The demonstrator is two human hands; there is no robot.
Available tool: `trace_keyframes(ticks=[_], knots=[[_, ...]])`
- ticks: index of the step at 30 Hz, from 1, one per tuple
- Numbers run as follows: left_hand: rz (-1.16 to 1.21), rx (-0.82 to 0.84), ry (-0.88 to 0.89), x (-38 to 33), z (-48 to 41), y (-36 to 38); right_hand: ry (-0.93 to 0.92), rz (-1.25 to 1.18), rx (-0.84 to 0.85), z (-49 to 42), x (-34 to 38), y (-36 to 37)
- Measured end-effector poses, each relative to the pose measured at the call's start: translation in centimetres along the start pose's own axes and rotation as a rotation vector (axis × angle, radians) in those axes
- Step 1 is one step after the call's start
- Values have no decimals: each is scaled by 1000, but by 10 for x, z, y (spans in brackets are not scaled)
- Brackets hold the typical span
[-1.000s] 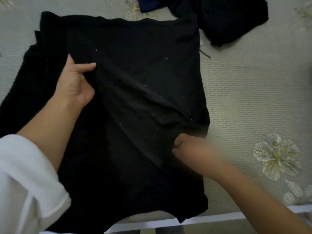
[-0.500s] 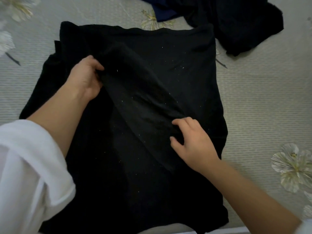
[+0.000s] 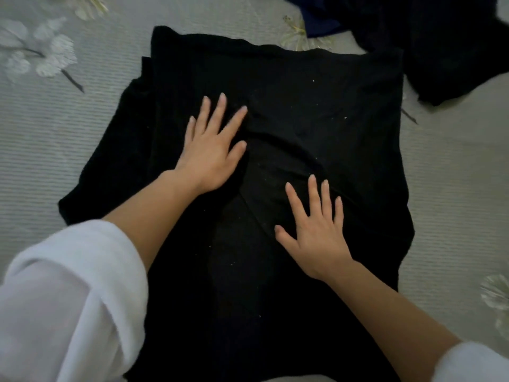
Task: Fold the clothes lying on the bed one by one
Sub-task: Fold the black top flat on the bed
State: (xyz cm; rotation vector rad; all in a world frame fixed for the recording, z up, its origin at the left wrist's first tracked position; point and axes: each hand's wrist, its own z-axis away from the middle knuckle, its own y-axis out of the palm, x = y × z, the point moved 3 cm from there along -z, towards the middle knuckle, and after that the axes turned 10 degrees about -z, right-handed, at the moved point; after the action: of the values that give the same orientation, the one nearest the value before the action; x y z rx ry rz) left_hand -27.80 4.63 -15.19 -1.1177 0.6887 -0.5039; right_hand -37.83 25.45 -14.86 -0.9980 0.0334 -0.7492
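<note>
A: How will that black garment (image 3: 316, 86) handle?

B: My guess is soft, light and limp. It creases under a touch, so it should slide easily on the bed (image 3: 55, 150) and won't keep a fold unless pressed. Not fragile.

A: Where is it?

B: Spread flat across the bed, right in front of the person, with more dark clothes (image 3: 429, 42) heaped beyond its far right corner.

A: And the hands?

B: Both lie flat on it, palms down. The left hand (image 3: 212, 153) rests left of centre, fingers (image 3: 220, 111) spread apart. The right hand (image 3: 316, 232) sits nearer and to the right, also splayed. Neither grips anything.

A: How does the cloth lie against the fingers?

B: Under them. A diagonal ridge of wrinkles runs between the two hands, just past the right fingertips.

A: Where would you take hold?

B: Probably along a side edge, pinching near two corners so the fold stays straight.
</note>
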Motion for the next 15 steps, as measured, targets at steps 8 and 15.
trace_keyframes(ticks=[8,15], knots=[[264,-522,-657,151,105,-46,-261,-38,35,-7,94,11],[748,-194,-854,182,116,-24,-177,93,118,-34,148,25]])
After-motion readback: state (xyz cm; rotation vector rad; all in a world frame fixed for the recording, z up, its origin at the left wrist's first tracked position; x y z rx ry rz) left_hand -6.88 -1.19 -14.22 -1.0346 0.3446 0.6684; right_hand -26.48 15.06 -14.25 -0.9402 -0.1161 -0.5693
